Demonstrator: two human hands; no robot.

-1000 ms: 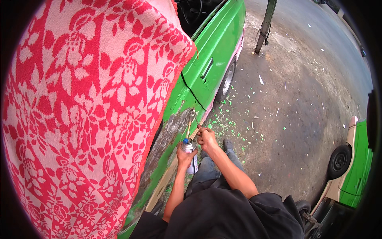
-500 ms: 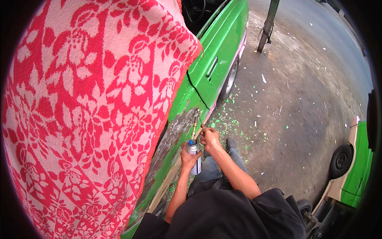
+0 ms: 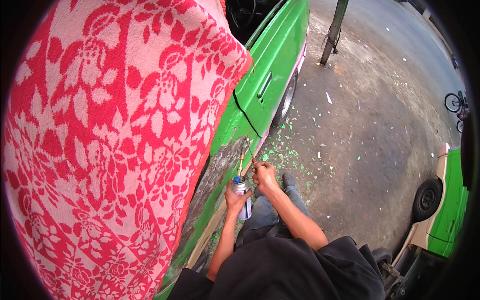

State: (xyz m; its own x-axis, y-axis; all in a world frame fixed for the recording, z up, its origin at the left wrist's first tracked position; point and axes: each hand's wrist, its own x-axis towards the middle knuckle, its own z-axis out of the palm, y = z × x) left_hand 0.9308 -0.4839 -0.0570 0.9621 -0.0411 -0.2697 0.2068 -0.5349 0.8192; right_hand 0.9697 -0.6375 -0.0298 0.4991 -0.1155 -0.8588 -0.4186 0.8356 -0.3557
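My left hand (image 3: 235,201) is wrapped round a gas torch, a silver and white can (image 3: 244,210) with a blue knob and a brass-coloured nozzle (image 3: 241,164). The nozzle points up and away at a stripped grey patch (image 3: 220,170) on the green car body (image 3: 270,60). Beside it, my right hand (image 3: 265,176) pinches a thin metal tool (image 3: 251,150). That tool's far end meets the nozzle's tip close to the panel, below the door's rear edge; its exact shape is too small to tell, and no flame can be made out.
A red and pink flowered towel (image 3: 115,125) drapes over the car on my left. Green paint flakes (image 3: 285,145) litter the ground by the wheel (image 3: 286,100). A post (image 3: 334,32) stands ahead. Another green car (image 3: 445,210) is at right, a bicycle (image 3: 454,103) beyond.
The view has shifted slightly, and a bicycle has come into sight at the far right. Both hands keep their holds, with the torch and tool in nearly the same place at the panel.
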